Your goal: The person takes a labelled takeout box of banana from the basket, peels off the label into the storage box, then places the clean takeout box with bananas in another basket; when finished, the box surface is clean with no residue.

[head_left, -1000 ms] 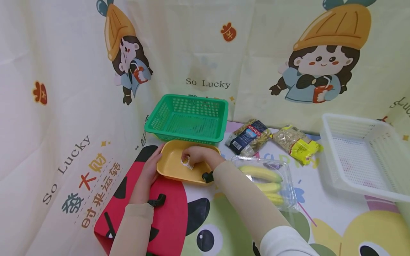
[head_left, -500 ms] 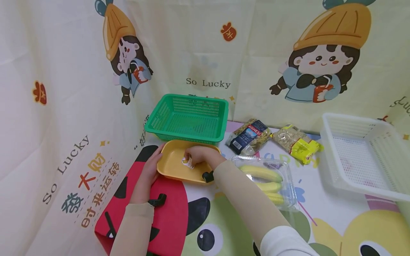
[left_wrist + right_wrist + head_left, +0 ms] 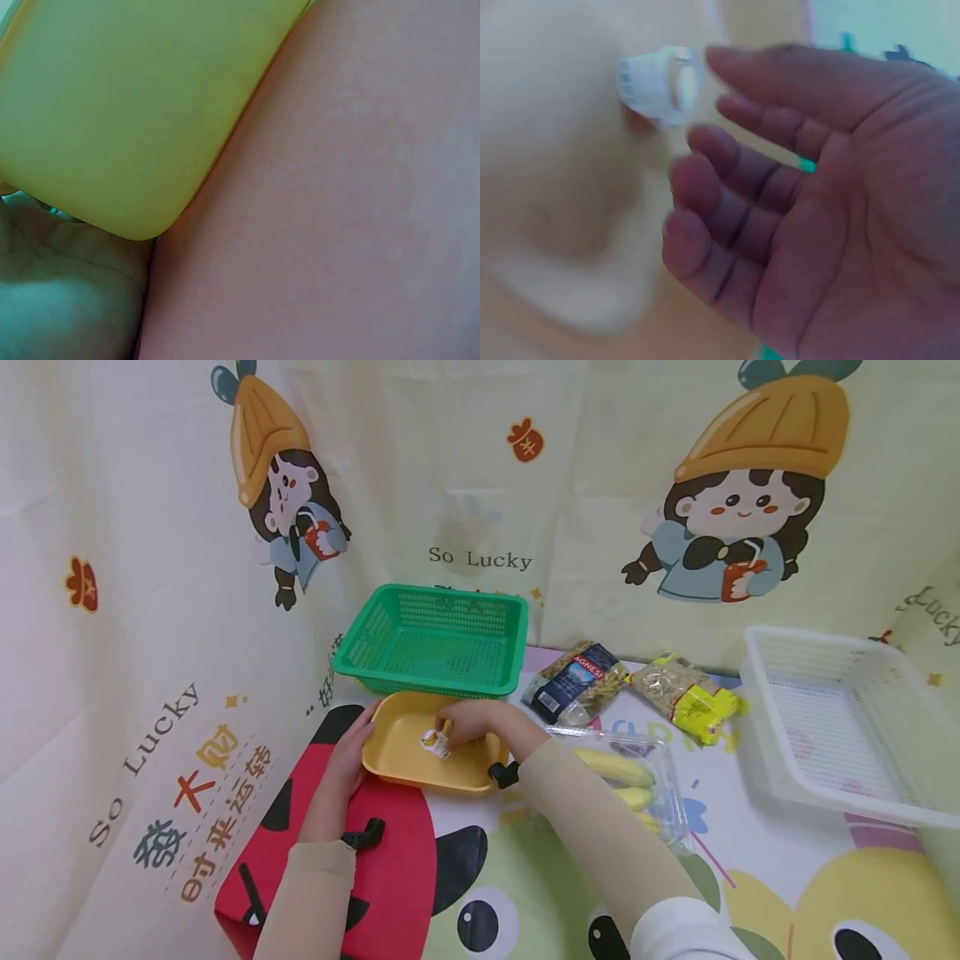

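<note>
A shallow yellow tray [image 3: 393,747] sits in front of the green basket [image 3: 431,652]. My left hand [image 3: 345,768] grips its left side; in the left wrist view the palm is against a corner of the tray [image 3: 135,112]. Inside the tray lies a small white printed pack [image 3: 436,744] with yellow and brown on it. In the right wrist view this pack [image 3: 649,84] is cup-shaped and sits just beyond my right fingertips. My right hand [image 3: 802,202] reaches in over the tray's right side, thumb and index finger apart, nothing between them.
Right of the tray is a clear plastic box [image 3: 671,777] holding bananas and a corn cob. Behind it lie an AGNESI pasta bag [image 3: 577,681] and a yellow-labelled bag [image 3: 686,697]. A white basket [image 3: 761,718] stands far right. Printed cloth [image 3: 600,485] hangs behind.
My right hand has let go of the small pack and drawn slightly right, leaving it in the tray. My left hand keeps its place on the tray. The head view has shifted a little.
</note>
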`<state>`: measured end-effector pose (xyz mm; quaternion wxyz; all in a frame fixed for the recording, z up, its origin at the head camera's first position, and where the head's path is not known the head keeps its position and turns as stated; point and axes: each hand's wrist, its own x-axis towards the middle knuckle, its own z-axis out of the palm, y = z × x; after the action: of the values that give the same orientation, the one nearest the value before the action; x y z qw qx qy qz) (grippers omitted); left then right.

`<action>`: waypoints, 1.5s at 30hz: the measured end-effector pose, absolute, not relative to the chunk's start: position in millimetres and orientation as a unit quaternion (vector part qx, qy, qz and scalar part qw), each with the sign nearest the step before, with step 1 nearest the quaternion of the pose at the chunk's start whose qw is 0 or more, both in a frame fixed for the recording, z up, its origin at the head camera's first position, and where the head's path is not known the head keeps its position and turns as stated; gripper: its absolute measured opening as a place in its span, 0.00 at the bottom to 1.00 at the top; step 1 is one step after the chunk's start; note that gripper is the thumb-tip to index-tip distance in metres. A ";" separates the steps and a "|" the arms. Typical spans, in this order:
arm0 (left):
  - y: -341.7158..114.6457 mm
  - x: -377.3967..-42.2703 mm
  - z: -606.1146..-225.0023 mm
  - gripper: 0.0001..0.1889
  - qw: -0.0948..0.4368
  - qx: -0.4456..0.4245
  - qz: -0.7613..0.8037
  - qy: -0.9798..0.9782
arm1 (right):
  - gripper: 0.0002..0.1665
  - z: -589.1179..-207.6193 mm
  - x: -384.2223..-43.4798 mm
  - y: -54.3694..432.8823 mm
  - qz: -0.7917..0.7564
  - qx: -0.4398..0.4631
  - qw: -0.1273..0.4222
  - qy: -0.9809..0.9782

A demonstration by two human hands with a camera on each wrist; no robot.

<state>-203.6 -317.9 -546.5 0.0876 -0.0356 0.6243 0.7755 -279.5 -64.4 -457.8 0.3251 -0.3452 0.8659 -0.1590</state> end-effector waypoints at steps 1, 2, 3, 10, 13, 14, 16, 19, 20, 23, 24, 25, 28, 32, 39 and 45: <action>-318.3 -203.1 -546.4 0.27 0.087 -0.038 0.774 0.625 | 0.23 -452.6 -278.2 -59.6 -0.174 -0.347 0.332 0.860; -318.8 -202.5 -546.3 0.27 0.086 -0.041 0.773 0.627 | 0.25 -447.0 -277.2 -54.4 -0.191 -0.346 0.341 0.853; -319.3 -202.0 -546.4 0.27 0.087 -0.042 0.774 0.626 | 0.25 -442.2 -276.7 -48.8 -0.202 -0.349 0.343 0.848; -321.4 -200.4 -548.4 0.27 0.086 -0.050 0.775 0.624 | 0.27 -404.3 -265.7 0.0 -0.245 -0.362 0.297 0.849; -321.5 -201.2 -549.0 0.27 0.088 -0.052 0.773 0.626 | 0.25 -393.1 -256.5 25.2 -0.258 -0.368 0.256 0.856; -321.5 -201.6 -549.2 0.27 0.088 -0.053 0.773 0.626 | 0.25 -390.5 -252.9 34.1 -0.265 -0.368 0.246 0.857; -321.4 -202.3 -549.3 0.27 0.086 -0.052 0.773 0.626 | 0.24 -386.7 -245.8 51.6 -0.275 -0.369 0.223 0.859; -321.0 -202.4 -548.8 0.27 0.084 -0.051 0.774 0.626 | 0.25 -383.8 -233.8 78.3 -0.296 -0.360 0.196 0.863; -320.9 -202.3 -548.6 0.27 0.083 -0.051 0.774 0.626 | 0.25 -383.8 -229.7 87.2 -0.303 -0.352 0.189 0.865; -320.0 -201.5 -547.3 0.27 0.084 -0.052 0.774 0.626 | 0.26 -388.1 -218.3 115.9 -0.330 -0.330 0.165 0.869; -319.5 -201.3 -546.8 0.27 0.084 -0.051 0.775 0.625 | 0.26 -390.4 -214.5 126.0 -0.336 -0.322 0.155 0.871; -319.0 -201.3 -546.6 0.27 0.084 -0.050 0.776 0.623 | 0.26 -393.5 -210.8 136.5 -0.344 -0.312 0.146 0.873; -318.2 -201.1 -546.3 0.27 0.085 -0.053 0.780 0.618 | 0.25 -406.8 -200.5 167.8 -0.369 -0.287 0.121 0.876; -318.1 -201.6 -546.9 0.27 0.085 -0.060 0.782 0.614 | 0.26 -426.0 -184.9 205.4 -0.394 -0.243 0.086 0.882; -319.1 -200.8 -546.1 0.26 0.076 -0.062 0.783 0.614 | 0.29 -457.7 -162.9 252.6 -0.459 -0.166 0.046 0.872; -317.8 -201.7 -546.4 0.27 0.067 -0.045 0.790 0.608 | 0.33 -487.8 -155.6 274.0 -0.500 -0.127 0.052 0.855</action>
<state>-201.7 -317.8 -546.4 0.0671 -0.0447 0.6075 0.7902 -155.6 274.0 -487.8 0.0523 -0.1265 0.8549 -0.5004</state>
